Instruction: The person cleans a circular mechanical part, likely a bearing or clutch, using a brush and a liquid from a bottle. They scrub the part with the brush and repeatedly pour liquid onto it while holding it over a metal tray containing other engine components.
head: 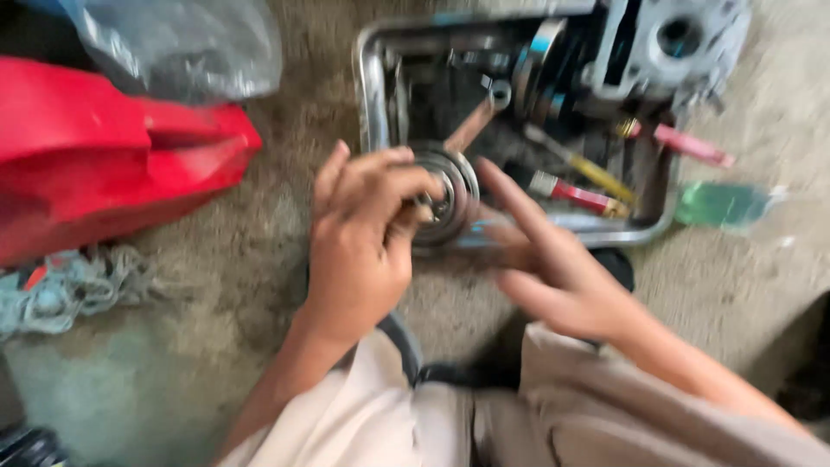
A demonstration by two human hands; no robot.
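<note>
Dead centre of the frame, the left hand point(363, 233) is clamped over a round metal disc part point(450, 195), fingers curled across its face and thumb tucked under the rim. That grip looks chosen to pin the disc steady, since it sits right at the lower left corner of the metal tray point(373, 82), half over the tray's edge. The picture is blurred, so I cannot tell exactly what small piece sits at the disc's hub under the fingertips.

Just right of centre, the right hand point(553, 268) is spread flat and loose, fingers long and pointing up-left toward the disc, gripping nothing. It hovers just beside the disc, the index tip near its right rim, as if bracing or guarding that side.

The tray fills the upper middle of the frame and keeps the tools together: a yellow-handled screwdriver point(592, 173), a red-handled tool point(575, 195) and a copper-coloured bar point(471, 128) leaning in from the centre. A grey cast engine part point(674, 39) lies at its upper right corner, and a green bottle point(722, 205) lies outside on the concrete floor point(761, 285) at the right. On the left lie a red plastic panel point(104, 147), a clear plastic bag point(173, 43) above it and a crumpled rag point(60, 290) below.
</note>
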